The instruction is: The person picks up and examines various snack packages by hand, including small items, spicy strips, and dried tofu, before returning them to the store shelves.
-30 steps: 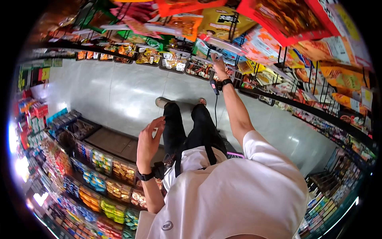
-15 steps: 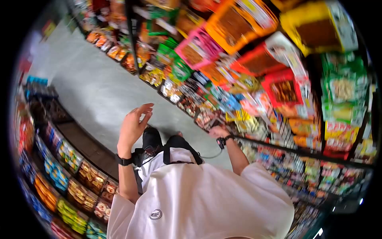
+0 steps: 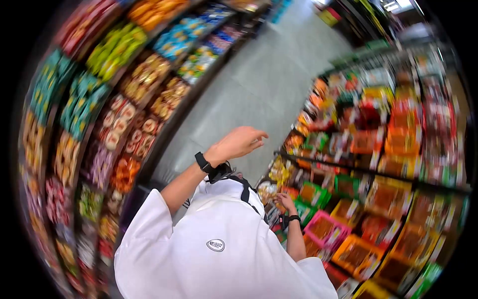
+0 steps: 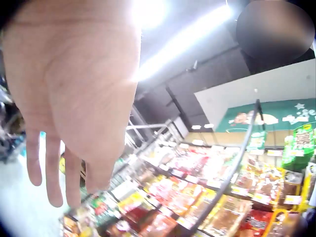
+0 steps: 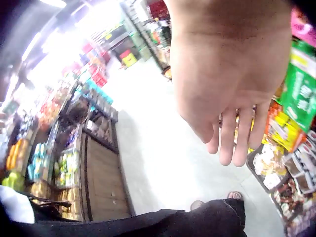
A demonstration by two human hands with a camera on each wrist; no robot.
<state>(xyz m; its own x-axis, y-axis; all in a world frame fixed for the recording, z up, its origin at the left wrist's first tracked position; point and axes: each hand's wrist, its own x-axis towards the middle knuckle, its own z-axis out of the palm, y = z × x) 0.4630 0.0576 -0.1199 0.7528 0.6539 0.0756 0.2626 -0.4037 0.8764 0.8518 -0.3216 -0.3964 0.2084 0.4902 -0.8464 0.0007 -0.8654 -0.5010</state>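
My left hand (image 3: 238, 144) is held out over the aisle, empty, its fingers relaxed. The left wrist view shows the palm of that hand (image 4: 74, 84) with straight fingers. Lower down, at the right-hand shelf, my right hand (image 3: 285, 201) hangs with nothing in it. Its fingers extend loosely in the right wrist view, where the hand (image 5: 229, 84) overlaps part of the rack. Nearest it are green packets (image 3: 313, 193) and a pink-framed snack packet (image 3: 326, 230). An orange snack packet (image 3: 357, 256) sits beyond that one.
Tiered bins of wrapped snacks, including a lime-green group (image 3: 117, 51), line the left side. A grey floor (image 3: 259, 84) runs between the shelves. A dark rail (image 3: 363, 173) crosses the right rack. Small trays (image 5: 269, 165) sit low by the floor.
The view has swung round, bringing the left-hand bins up large and the packet rack to the lower right. My right hand has come down from the hanging packets. Both hands stay empty.
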